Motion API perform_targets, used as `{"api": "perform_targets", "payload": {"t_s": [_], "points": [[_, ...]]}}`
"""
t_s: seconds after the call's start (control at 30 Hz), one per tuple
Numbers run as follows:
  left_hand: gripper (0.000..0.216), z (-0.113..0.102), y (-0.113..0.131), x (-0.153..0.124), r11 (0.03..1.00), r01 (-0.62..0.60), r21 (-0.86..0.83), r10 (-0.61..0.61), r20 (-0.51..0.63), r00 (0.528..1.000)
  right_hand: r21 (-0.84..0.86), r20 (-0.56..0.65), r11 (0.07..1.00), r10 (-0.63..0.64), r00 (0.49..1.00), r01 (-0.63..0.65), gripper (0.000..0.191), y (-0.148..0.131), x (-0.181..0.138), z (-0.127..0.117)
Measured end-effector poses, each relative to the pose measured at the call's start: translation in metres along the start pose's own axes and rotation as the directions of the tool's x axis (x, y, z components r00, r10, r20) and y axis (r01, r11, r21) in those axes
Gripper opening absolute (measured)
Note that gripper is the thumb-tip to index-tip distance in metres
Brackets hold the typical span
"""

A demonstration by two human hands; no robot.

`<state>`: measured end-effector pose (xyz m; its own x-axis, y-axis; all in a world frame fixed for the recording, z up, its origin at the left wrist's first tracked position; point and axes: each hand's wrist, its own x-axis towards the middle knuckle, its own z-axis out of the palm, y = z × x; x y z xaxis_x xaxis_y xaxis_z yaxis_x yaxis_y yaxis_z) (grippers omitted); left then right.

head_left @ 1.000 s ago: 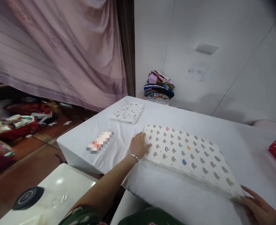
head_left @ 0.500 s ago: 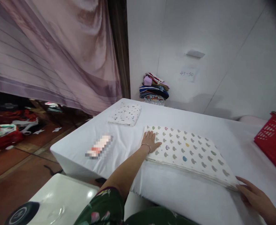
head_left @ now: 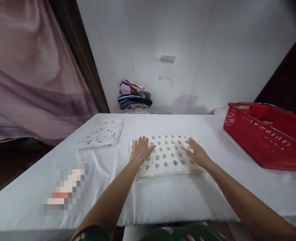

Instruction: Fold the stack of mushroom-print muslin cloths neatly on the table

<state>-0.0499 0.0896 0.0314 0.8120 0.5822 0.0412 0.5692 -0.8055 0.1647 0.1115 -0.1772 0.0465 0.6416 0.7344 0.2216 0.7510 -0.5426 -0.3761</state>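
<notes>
- Your left hand (head_left: pixel 141 149), fingers spread, lies on the left end of the mushroom-print cloth (head_left: pixel 166 155).
- Your right hand (head_left: pixel 197 154) rests on its right end, fingers apart, clamping nothing.
- The cloth lies folded on the white table (head_left: pixel 163 197), left of a red basket (head_left: pixel 261 140).
- Stacked fabrics (head_left: pixel 135 99) sit beyond the table.

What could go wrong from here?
1. The spread left hand and right hand could skew the folded white cloth with grey motifs if they push unevenly.
2. The thin silver-coloured bracelet at the left hand's wrist might snag the cloth.
3. The wrinkled white fabric table cover could shift underneath.
</notes>
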Motion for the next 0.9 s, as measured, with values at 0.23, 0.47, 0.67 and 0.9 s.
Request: {"api": "perform_targets", "payload": {"t_s": [0.23, 0.47, 0.67, 0.9], "points": [[0.076, 0.029, -0.026, 0.014, 0.998, 0.060, 0.023, -0.062, 0.087, 0.994, -0.179, 0.215, 0.984, 0.044, 0.976, -0.005, 0.065, -0.020, 0.069, 0.050], [0.077, 0.035, -0.028, 0.015, 0.998, 0.052, 0.047, -0.056, 0.083, 0.995, -0.218, 0.268, 0.967, 0.190, 0.945, -0.133, 0.068, 0.017, 0.068, 0.064], [0.077, 0.035, -0.027, 0.014, 0.998, 0.052, 0.047, -0.056, 0.079, 0.995, -0.180, 0.248, 0.982, 0.107, 0.963, -0.063, 0.069, -0.019, 0.084, 0.055], [0.073, 0.038, -0.027, 0.012, 0.996, 0.060, 0.065, -0.064, 0.053, 0.997, -0.057, 0.268, 0.958, -0.256, 0.929, 0.281, 0.072, -0.101, 0.100, 0.093]]}}
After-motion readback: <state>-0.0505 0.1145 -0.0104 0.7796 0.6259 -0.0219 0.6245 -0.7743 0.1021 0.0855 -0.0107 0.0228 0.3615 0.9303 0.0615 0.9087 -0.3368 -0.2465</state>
